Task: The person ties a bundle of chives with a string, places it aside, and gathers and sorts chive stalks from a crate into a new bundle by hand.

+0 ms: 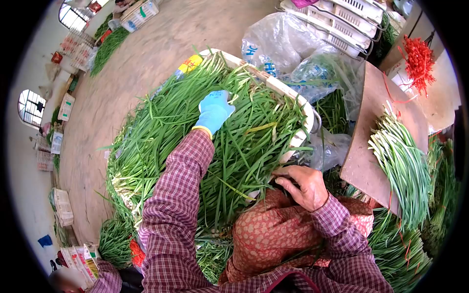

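My left hand (215,112), in a light-blue glove with a yellow cuff, rests closed among the garlic chives (181,117), its curled fingers pressed into the leaves. These long green leaves with pale stem ends are heaped over a white plastic crate (303,110). My right hand (305,184) is bare and curled beside the crate's near right corner, above the patterned red cloth (273,229) over my lap. Its fingertips point toward the chives; what they pinch, if anything, is hidden. To the right, a bundle of chives (400,156) lies on a brown board (359,158).
Clear plastic bags (283,41) and stacked white baskets (337,24) stand behind the crate. Red ties (417,63) hang at the right. Tied bundles (400,249) lie below the board. Another person's sleeve (107,278) shows at lower left.
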The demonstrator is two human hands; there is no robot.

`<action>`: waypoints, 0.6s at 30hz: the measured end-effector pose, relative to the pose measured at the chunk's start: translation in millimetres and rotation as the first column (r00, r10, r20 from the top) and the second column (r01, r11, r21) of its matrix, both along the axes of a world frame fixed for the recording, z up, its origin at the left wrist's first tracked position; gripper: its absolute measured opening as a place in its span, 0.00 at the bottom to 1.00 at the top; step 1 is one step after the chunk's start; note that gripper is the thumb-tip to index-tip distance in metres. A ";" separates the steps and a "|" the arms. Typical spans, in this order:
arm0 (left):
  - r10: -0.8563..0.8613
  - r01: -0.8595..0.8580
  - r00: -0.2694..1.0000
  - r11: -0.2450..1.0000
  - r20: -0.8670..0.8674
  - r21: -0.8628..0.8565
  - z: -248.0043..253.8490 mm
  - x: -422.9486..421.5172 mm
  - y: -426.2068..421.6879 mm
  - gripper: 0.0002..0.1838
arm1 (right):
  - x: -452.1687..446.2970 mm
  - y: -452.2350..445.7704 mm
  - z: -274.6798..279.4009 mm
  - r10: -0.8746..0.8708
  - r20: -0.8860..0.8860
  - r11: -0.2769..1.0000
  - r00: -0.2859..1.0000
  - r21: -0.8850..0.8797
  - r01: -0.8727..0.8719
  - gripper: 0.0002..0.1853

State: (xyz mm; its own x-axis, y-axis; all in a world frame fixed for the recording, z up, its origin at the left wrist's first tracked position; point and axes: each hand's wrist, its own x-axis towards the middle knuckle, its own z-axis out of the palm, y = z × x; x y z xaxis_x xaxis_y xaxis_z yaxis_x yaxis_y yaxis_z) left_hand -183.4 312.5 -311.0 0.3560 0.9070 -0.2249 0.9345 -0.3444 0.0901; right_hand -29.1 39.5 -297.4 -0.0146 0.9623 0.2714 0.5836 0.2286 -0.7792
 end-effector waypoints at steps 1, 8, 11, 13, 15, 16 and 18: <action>0.007 -0.007 1.000 1.000 -0.002 0.005 -2.5 -4.1 4.0 0.22 | 1.1 0.8 -1.5 0.007 -0.002 1.000 1.000 0.005 -0.007 0.07; 0.056 -0.056 0.998 0.997 0.001 -0.061 -2.6 -1.0 4.9 0.27 | -1.7 4.6 -5.5 0.033 -0.014 0.999 0.999 -0.035 -0.033 0.08; 0.001 0.002 0.984 1.000 0.179 -0.015 -1.8 -3.4 -1.4 0.27 | 1.7 3.1 -2.4 0.025 -0.044 0.999 0.999 -0.027 -0.026 0.08; -0.098 0.037 0.929 0.984 0.358 0.175 5.8 -5.3 -12.7 0.22 | 4.2 2.1 -3.5 0.008 -0.043 0.999 0.999 -0.045 -0.010 0.08; -0.099 -0.010 0.856 0.978 0.507 0.208 26.5 -4.4 -23.1 0.19 | 6.2 1.9 -3.4 0.007 -0.037 0.998 0.999 -0.062 -0.009 0.09; -0.064 -0.036 0.838 0.984 0.542 0.172 42.5 -5.7 -23.7 0.18 | 8.0 1.9 -3.2 0.016 -0.039 0.998 0.999 -0.059 -0.018 0.09; -0.087 -0.059 0.844 0.966 0.529 0.252 64.1 -21.5 -6.5 0.16 | 7.4 1.0 -3.0 0.008 -0.040 0.997 0.999 -0.080 -0.012 0.09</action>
